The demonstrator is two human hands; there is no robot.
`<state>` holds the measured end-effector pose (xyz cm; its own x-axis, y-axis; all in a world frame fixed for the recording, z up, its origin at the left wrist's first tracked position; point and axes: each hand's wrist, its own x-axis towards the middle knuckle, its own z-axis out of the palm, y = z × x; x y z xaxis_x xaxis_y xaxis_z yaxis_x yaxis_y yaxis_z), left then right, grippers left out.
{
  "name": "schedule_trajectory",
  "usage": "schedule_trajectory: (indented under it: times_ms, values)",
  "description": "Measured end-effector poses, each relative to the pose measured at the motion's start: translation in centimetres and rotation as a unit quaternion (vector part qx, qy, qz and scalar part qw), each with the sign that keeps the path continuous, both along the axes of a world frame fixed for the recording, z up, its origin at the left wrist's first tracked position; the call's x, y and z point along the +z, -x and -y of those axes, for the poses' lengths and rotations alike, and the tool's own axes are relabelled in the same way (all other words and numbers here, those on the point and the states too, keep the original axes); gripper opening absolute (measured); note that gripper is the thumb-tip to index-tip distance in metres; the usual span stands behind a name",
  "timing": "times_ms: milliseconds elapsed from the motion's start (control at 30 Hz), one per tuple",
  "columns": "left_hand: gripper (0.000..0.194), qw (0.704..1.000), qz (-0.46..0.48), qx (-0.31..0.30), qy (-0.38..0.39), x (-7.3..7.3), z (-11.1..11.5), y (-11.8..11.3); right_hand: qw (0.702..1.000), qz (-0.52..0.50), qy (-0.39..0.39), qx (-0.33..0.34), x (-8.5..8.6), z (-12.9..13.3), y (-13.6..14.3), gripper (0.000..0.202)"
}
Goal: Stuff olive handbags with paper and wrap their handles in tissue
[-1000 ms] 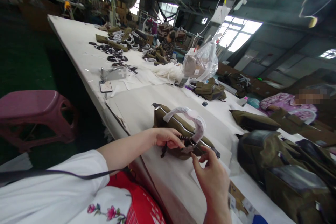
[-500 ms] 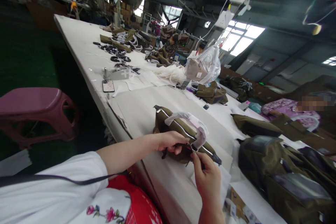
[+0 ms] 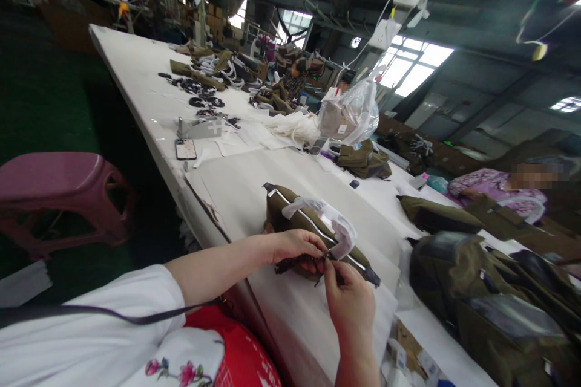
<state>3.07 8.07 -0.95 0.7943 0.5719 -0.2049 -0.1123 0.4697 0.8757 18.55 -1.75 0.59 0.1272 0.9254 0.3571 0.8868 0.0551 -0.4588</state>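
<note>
An olive-green bag (image 3: 290, 217) with a pale zip lies on the white table in front of me. Its carry handle (image 3: 347, 236) is wrapped in white film and arches over the top. My left hand (image 3: 299, 249) is closed around a dark strap (image 3: 287, 264) at the bag's near side. Beside the near end of the handle, my right hand (image 3: 350, 296) pinches with thumb and finger against the left fingertips. What lies between those fingertips is too small and covered to make out.
More olive bags (image 3: 494, 296) are piled at the right, near a person in a patterned purple top (image 3: 481, 184). A phone (image 3: 186, 149) lies by the table's left edge, with dark straps (image 3: 204, 97) beyond. A pink stool (image 3: 59, 181) stands left of the white table (image 3: 236, 175).
My right hand has moved slightly left and up, closer to the left fingers. The metal ring seen between the hands before is now covered by fingers. The bag stays in place.
</note>
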Motion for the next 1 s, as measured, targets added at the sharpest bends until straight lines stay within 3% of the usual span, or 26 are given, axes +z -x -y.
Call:
schedule_trajectory:
  times_ms: [100,200,333,400,567,700,767,867,1000]
  values:
    - [0.047,0.998,-0.006,0.06,0.002,-0.4,0.5,-0.8,0.998,0.044,0.001,-0.033,-0.1,0.2,0.3,0.036]
    - [0.036,0.986,-0.047,0.151,-0.061,-0.7,1.2,-1.6,0.997,0.062,0.001,-0.043,-0.2,0.5,0.4,0.033]
    - [0.027,0.95,-0.034,0.269,-0.157,-0.6,1.6,-2.0,0.997,-0.017,-0.029,-0.067,0.0,0.8,0.1,0.038]
    - [0.028,0.943,0.015,0.298,-0.147,-0.2,1.4,-1.8,0.993,-0.053,-0.029,-0.097,0.0,0.6,-0.3,0.045]
    - [0.026,0.976,0.002,0.216,-0.027,0.7,0.9,-1.6,0.996,-0.059,0.0,-0.068,-0.9,-0.6,-0.8,0.036]
    - [0.013,0.976,-0.015,0.21,-0.053,0.3,1.0,-1.5,0.993,-0.057,0.007,-0.102,-1.0,-1.3,-0.6,0.041]
    - [0.011,0.971,-0.074,0.203,-0.106,0.0,1.0,-1.3,0.992,-0.058,0.012,-0.111,-0.9,-1.6,-0.7,0.043]
    - [0.016,0.928,-0.193,0.195,-0.251,-0.1,1.1,-0.7,0.992,-0.078,0.01,-0.099,-1.0,-2.0,-1.2,0.045]
    - [0.023,0.838,-0.296,0.163,-0.428,0.9,1.2,-0.6,0.989,-0.121,0.006,-0.084,-1.4,-2.5,-2.0,0.047]
